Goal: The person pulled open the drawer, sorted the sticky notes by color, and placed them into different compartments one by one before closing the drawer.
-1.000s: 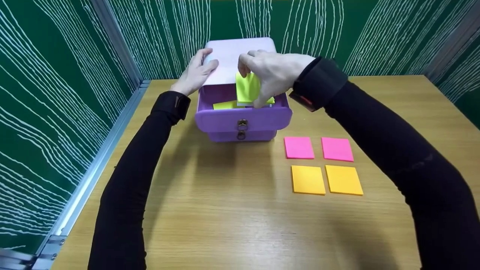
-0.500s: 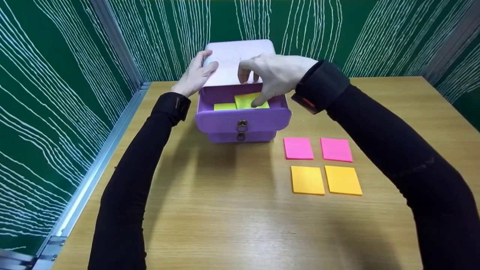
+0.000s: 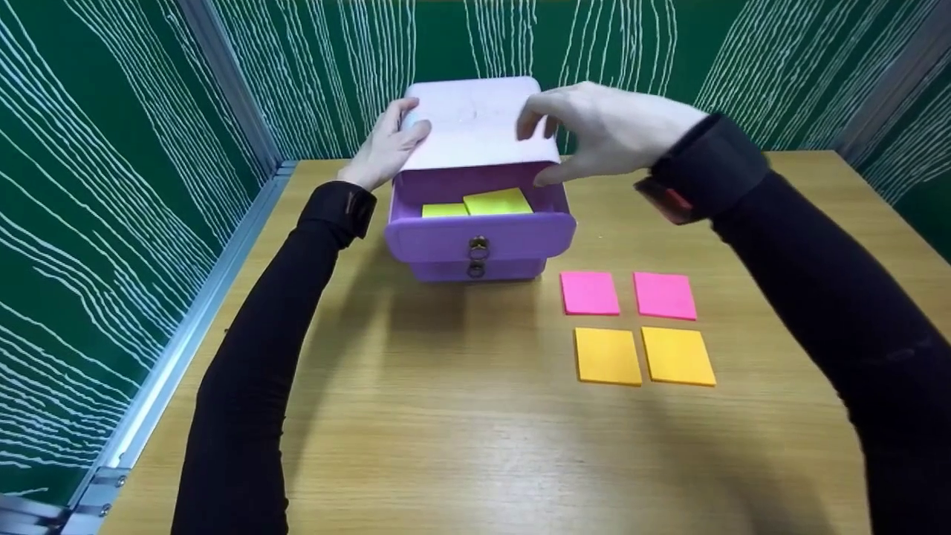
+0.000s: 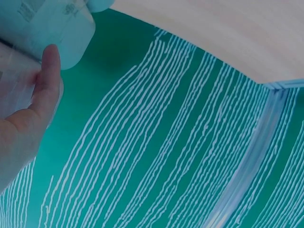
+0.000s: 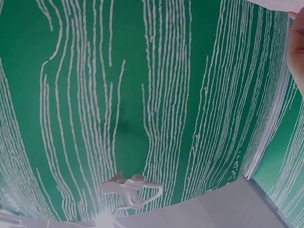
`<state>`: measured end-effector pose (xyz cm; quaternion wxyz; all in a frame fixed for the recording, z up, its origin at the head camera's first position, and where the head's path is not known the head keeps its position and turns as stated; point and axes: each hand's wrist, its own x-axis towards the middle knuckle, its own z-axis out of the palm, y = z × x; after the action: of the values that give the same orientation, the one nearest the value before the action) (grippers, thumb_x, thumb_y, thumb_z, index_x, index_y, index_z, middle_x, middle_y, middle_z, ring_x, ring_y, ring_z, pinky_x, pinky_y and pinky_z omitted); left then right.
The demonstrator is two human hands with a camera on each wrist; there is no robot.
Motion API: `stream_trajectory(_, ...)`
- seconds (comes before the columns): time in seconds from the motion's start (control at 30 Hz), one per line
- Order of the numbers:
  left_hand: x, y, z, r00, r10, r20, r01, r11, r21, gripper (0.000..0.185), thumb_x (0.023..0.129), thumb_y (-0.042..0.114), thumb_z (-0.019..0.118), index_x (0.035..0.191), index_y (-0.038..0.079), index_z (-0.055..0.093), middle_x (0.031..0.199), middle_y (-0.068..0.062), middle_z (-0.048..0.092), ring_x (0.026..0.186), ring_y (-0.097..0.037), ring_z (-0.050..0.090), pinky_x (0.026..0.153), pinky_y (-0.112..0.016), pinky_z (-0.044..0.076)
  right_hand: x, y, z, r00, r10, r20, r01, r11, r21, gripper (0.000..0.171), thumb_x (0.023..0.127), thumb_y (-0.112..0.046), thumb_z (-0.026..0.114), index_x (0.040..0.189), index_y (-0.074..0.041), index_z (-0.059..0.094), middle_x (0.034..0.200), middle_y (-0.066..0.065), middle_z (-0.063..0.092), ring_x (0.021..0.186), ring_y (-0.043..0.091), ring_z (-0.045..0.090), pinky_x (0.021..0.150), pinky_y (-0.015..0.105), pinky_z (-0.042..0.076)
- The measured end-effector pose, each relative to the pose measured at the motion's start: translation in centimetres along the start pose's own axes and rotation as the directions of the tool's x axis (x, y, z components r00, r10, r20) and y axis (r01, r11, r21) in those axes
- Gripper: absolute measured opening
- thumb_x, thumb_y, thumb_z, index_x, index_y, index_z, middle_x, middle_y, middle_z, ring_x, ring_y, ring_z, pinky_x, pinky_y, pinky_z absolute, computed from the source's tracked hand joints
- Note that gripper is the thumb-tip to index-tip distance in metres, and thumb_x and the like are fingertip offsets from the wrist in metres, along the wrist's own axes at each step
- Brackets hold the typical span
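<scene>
A small purple drawer box (image 3: 475, 122) with a pale top stands at the back of the table. Its upper drawer (image 3: 416, 236) is pulled out, and two yellow-green sticky note pads (image 3: 496, 201) lie inside, one partly over the other. My left hand (image 3: 386, 145) rests on the box's left top edge; in the left wrist view the straight thumb (image 4: 46, 83) lies against the box. To the right of the drawer, my right hand (image 3: 613, 130) hovers with loosely bent fingers and holds nothing. Only its edge shows in the right wrist view.
Two pink sticky note pads (image 3: 589, 293) and two orange ones (image 3: 608, 357) form a square on the wooden table (image 3: 461, 446), right of the box. A green wall (image 3: 624, 44) with white lines stands behind, and a metal rail (image 3: 178, 327) edges the left side.
My right hand has let go of a yellow-green sticky note pad, which now lies in the drawer. That hand has drawn back up and right. The left hand has stayed on the box.
</scene>
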<state>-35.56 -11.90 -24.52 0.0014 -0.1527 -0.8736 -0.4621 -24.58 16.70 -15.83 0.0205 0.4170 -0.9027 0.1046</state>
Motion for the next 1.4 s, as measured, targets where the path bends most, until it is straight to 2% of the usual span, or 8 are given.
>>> stream_trajectory(0.23,0.2,0.2,-0.4,1.0,-0.024,-0.002,0.024,1.0,-0.008,0.062,0.103,0.037,0.046,0.157,0.015,0.024,0.167,-0.007,0.016,0.152,-0.014,0.019,0.125,-0.025,0.016,-2.9,0.6,-0.2,0.998,0.031,-0.047,-0.034,0.998,-0.059,0.047,0.084,-0.02,0.081,0.121,-0.001,0.06,0.118,0.016,0.067,0.106,0.032,0.061,0.094,0.051,0.052)
stream_trajectory(0.37,0.2,0.1,-0.5,1.0,-0.027,-0.003,0.027,1.0,-0.009,0.062,0.102,0.037,0.046,0.157,0.015,0.024,0.167,-0.008,0.016,0.151,-0.014,0.021,0.124,-0.025,0.017,-4.1,0.9,0.1,0.997,0.036,-0.07,-0.041,0.997,-0.065,0.042,0.083,-0.019,0.081,0.116,-0.002,0.06,0.112,0.014,0.067,0.103,0.03,0.061,0.092,0.049,0.052)
stream_trajectory(0.47,0.2,-0.1,-0.5,1.0,-0.015,-0.001,0.015,1.0,-0.019,0.062,0.103,0.036,0.046,0.156,0.013,0.024,0.167,-0.009,0.016,0.151,-0.014,0.022,0.124,-0.024,0.017,-4.8,0.6,0.5,0.996,0.064,-0.056,-0.069,0.994,-0.087,0.037,0.083,-0.022,0.081,0.108,-0.004,0.06,0.098,0.01,0.065,0.09,0.023,0.059,0.08,0.039,0.053)
stream_trajectory(0.63,0.1,-0.2,-0.6,1.0,-0.008,0.002,0.008,1.0,-0.026,0.062,0.102,0.035,0.045,0.156,0.013,0.023,0.167,-0.009,0.014,0.152,-0.014,0.019,0.125,-0.024,0.015,-5.6,-0.4,2.0,0.995,0.097,0.01,-0.096,0.988,-0.121,0.034,0.083,-0.026,0.081,0.102,-0.008,0.059,0.088,0.003,0.059,0.079,0.016,0.052,0.069,0.029,0.048)
stream_trajectory(0.97,-0.1,0.0,-0.5,1.0,-0.025,-0.008,0.024,1.0,-0.02,0.062,0.102,0.036,0.046,0.156,0.014,0.024,0.167,-0.008,0.014,0.153,-0.014,0.018,0.125,-0.026,0.015,-6.9,-2.1,5.7,0.996,-0.08,0.034,0.085,0.98,-0.178,0.035,0.077,-0.025,0.085,0.098,-0.009,0.062,0.089,0.003,0.068,0.078,0.016,0.062,0.072,0.033,0.056)
stream_trajectory(1.13,-0.1,0.2,-0.3,1.0,-0.023,-0.009,0.023,1.0,-0.003,0.062,0.102,0.036,0.045,0.156,0.015,0.024,0.168,-0.008,0.013,0.153,-0.015,0.018,0.125,-0.026,0.015,-7.7,-2.9,8.2,0.976,-0.205,0.077,0.217,0.95,-0.225,0.034,0.079,-0.028,0.084,0.097,-0.009,0.062,0.089,0.003,0.069,0.081,0.018,0.063,0.076,0.035,0.058)
stream_trajectory(1.27,-0.1,0.3,-0.1,1.0,-0.018,-0.003,0.018,1.0,0.006,0.061,0.103,0.037,0.045,0.156,0.015,0.024,0.168,-0.008,0.012,0.154,-0.015,0.016,0.126,-0.026,0.014,-8.3,-3.5,9.9,0.962,-0.249,0.113,0.271,0.926,-0.264,0.038,0.079,-0.031,0.084,0.098,-0.008,0.061,0.087,0.002,0.068,0.085,0.019,0.062,0.08,0.037,0.056)
stream_trajectory(1.4,-0.1,0.1,0.1,1.0,-0.015,-0.002,0.015,1.0,0.006,0.062,0.103,0.037,0.045,0.156,0.015,0.024,0.168,-0.009,0.012,0.155,-0.016,0.016,0.126,-0.026,0.014,-8.7,-4.0,10.9,0.951,-0.292,0.104,0.31,0.905,-0.291,0.04,0.078,-0.032,0.085,0.098,-0.009,0.06,0.085,0.001,0.065,0.084,0.019,0.061,0.08,0.036,0.055)
